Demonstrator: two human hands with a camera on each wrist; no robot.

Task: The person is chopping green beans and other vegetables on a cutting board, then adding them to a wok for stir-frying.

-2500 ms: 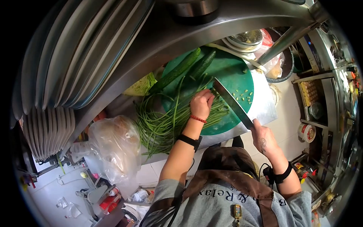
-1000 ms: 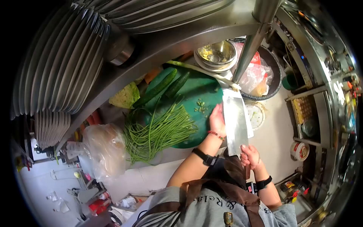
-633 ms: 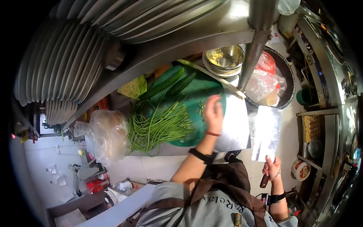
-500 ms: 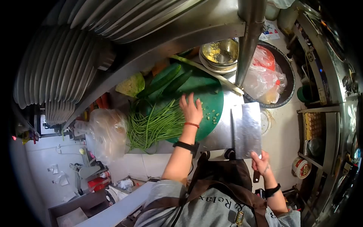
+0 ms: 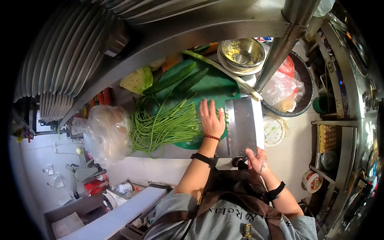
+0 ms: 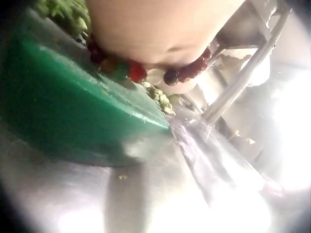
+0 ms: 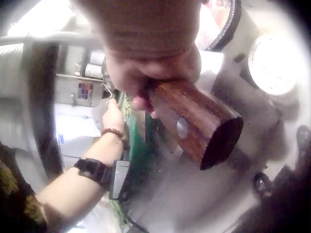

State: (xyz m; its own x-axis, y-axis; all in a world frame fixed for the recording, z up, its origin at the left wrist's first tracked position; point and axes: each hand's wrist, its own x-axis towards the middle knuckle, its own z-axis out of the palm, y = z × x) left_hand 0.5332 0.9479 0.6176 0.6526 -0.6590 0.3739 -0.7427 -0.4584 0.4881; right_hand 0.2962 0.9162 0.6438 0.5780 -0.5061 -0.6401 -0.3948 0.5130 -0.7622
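My left hand (image 5: 212, 120), fingers straight and spread, lies over the round green cutting board (image 5: 178, 134), right beside the cut ends of a bunch of long beans (image 5: 164, 124). Small chopped bean pieces (image 6: 163, 99) show under its wrist in the left wrist view. My right hand (image 5: 257, 159) grips a broad cleaver (image 5: 242, 128), whose blade overlaps the board's right edge, its flat side facing up. Its brown wooden handle (image 7: 194, 121) sticks out of the fist in the right wrist view. Two cucumbers (image 5: 172, 80) lie at the back of the board.
A leek (image 5: 224, 70) lies behind the board, near a metal bowl (image 5: 256, 50) of yellow bits. Cabbage (image 5: 138, 80) and a plastic bag (image 5: 108, 134) sit on the left. A steel shelf (image 5: 208, 34) with stacked plates overhangs the counter; its post (image 5: 282, 50) stands at the right.
The cleaver has left the beans, swung out right past the counter, then come back over the board's right edge. My left hand moved right, lifted, and came back down beside the bean ends.
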